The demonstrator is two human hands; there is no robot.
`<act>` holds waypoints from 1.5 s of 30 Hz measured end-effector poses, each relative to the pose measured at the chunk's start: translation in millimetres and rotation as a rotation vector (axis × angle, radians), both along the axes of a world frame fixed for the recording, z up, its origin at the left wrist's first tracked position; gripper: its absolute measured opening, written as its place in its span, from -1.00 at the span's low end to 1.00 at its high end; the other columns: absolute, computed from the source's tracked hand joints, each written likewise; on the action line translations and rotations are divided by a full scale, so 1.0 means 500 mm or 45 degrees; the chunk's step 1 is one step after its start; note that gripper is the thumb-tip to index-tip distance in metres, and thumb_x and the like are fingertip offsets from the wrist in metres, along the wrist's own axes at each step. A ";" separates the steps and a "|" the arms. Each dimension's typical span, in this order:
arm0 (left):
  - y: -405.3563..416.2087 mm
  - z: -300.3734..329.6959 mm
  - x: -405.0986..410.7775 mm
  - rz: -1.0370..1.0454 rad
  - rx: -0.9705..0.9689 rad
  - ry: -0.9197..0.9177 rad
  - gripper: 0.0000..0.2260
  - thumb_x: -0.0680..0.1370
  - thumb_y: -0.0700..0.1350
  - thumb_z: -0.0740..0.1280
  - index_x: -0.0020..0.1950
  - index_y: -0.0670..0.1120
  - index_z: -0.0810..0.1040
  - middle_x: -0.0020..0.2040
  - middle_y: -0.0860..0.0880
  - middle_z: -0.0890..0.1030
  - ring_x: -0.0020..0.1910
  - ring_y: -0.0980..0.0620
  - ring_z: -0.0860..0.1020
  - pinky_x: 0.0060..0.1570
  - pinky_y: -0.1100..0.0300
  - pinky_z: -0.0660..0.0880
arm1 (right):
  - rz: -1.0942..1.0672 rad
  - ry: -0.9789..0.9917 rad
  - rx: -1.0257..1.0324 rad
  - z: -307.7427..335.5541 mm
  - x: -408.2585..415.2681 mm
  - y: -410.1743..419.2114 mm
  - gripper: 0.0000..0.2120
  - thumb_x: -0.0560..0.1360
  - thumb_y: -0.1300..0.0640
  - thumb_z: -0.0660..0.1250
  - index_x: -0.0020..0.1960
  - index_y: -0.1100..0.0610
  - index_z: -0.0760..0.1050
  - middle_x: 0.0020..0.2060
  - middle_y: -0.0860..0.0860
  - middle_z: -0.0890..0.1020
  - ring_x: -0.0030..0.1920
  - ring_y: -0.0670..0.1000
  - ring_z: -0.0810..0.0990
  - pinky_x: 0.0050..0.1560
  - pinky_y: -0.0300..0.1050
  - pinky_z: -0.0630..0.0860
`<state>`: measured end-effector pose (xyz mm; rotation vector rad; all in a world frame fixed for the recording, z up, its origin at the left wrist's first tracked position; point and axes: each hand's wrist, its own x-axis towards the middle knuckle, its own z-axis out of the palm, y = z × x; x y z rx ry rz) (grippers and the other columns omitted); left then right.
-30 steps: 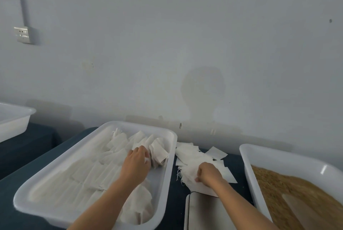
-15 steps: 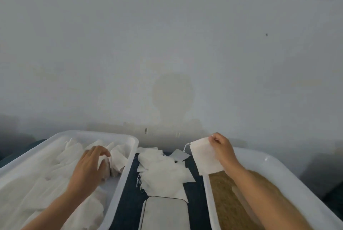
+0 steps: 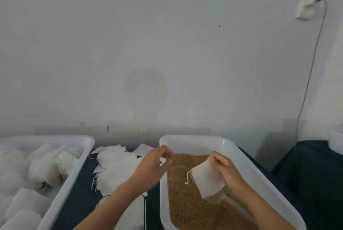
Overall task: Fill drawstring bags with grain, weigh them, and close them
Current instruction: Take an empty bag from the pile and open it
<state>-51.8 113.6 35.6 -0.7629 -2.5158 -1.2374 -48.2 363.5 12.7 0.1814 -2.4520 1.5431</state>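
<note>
My right hand (image 3: 225, 169) pinches the top edge of an empty white drawstring bag (image 3: 207, 180), which hangs over the brown grain (image 3: 185, 205) in a white tub (image 3: 193, 139). A loose cord dangles from the bag's left corner. My left hand (image 3: 152, 167) hovers at the tub's left rim with its fingers loosely curled and nothing in them. A heap of flat empty bags (image 3: 115, 166) lies on the dark table between the two tubs. The scale (image 3: 130, 215) shows at the bottom, mostly hidden under my left forearm.
A second white tub (image 3: 78, 166) on the left holds several filled white bags (image 3: 42, 170). The wall stands close behind the tubs. Another white container's edge (image 3: 336, 137) shows at the far right, and a cable (image 3: 308, 81) hangs from a wall box.
My right hand carried the empty bag to the right, over the grain tub. My left hand left the tub of filled bags and moved right to the grain tub's rim. The view swung right.
</note>
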 end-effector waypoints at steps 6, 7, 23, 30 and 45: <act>0.134 -0.026 -0.040 -0.325 0.288 -0.488 -0.86 0.60 -0.03 0.24 -0.13 -0.03 0.48 -0.27 0.10 0.53 -0.33 0.27 0.50 -0.27 0.40 0.42 | 0.096 0.072 0.059 -0.002 -0.001 -0.019 -0.70 0.61 0.19 0.16 -0.30 0.09 0.32 -0.44 -0.17 0.39 -0.37 -0.25 0.36 -0.31 -0.44 0.28; 0.143 -0.032 -0.044 -0.330 0.298 -0.509 -0.83 0.59 -0.03 0.26 -0.18 -0.05 0.47 -0.33 0.11 0.50 -0.41 0.26 0.47 -0.34 0.40 0.40 | 0.106 0.077 0.049 -0.003 -0.003 -0.020 -0.69 0.60 0.21 0.16 -0.31 0.09 0.31 -0.44 -0.18 0.38 -0.38 -0.24 0.35 -0.32 -0.42 0.27; 0.155 -0.075 -0.051 -0.490 0.408 -0.635 -0.74 0.58 -0.20 0.28 -0.32 -0.06 0.41 -0.48 0.14 0.47 -0.50 0.18 0.44 -0.44 0.35 0.36 | -0.019 0.266 0.075 -0.025 -0.018 -0.034 -0.86 0.56 0.24 0.24 -0.18 0.16 0.40 -0.28 -0.01 0.46 -0.25 -0.07 0.44 -0.19 -0.28 0.37; 0.153 -0.079 -0.058 -0.346 0.468 -0.480 -0.73 0.54 -0.13 0.34 -0.33 -0.06 0.37 -0.44 0.03 0.40 -0.46 0.05 0.39 -0.42 0.27 0.34 | 0.336 -0.201 -0.296 -0.032 -0.013 -0.032 -0.61 0.45 -0.13 0.25 -0.23 0.22 0.46 -0.43 0.03 0.54 -0.42 0.02 0.52 -0.35 -0.15 0.50; 0.159 -0.080 -0.053 -0.361 0.263 -0.415 -0.79 0.51 -0.22 0.30 -0.30 -0.04 0.39 -0.39 0.14 0.46 -0.36 0.15 0.41 -0.29 0.30 0.39 | 0.191 -0.241 -0.247 -0.032 -0.011 -0.038 -0.77 0.48 0.03 0.31 -0.33 0.03 0.57 -0.43 -0.03 0.58 -0.40 -0.05 0.57 -0.33 -0.26 0.47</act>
